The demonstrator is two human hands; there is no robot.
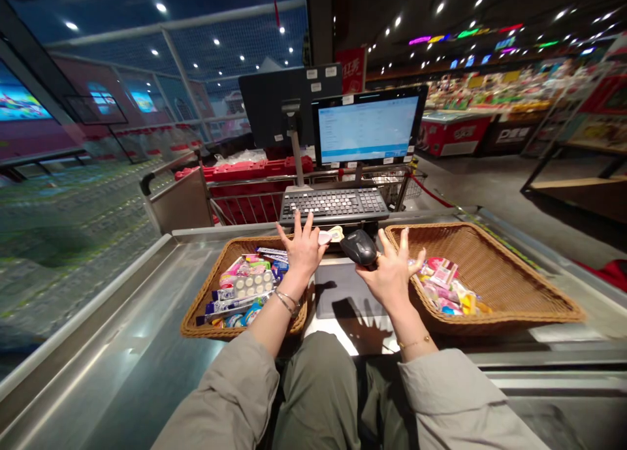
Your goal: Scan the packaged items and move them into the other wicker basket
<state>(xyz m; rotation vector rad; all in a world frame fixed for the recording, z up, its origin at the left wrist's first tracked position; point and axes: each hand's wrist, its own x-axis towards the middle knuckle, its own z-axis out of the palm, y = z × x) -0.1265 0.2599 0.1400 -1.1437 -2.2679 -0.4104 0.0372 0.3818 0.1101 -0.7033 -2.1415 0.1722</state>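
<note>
My left hand (304,251) is raised with its fingers spread, between the left wicker basket (192,309) and the keyboard (337,204). That basket holds several packaged sweets and a clear pack of round pieces (255,284). My right hand (392,270) is also spread, with no object in it, beside the black barcode scanner (359,246). Whether its thumb touches the scanner I cannot tell. The right wicker basket (519,273) has a small heap of colourful packets (453,290) at its near left end. A small pale object (324,236) lies past my left fingertips.
A lit monitor (369,130) stands behind the keyboard, with a second dark screen (274,107) to its left. A metal counter (137,332) runs along the left. Red crates (249,176) and a shopping cart (392,182) are behind. A dark grey panel (328,293) lies between the baskets.
</note>
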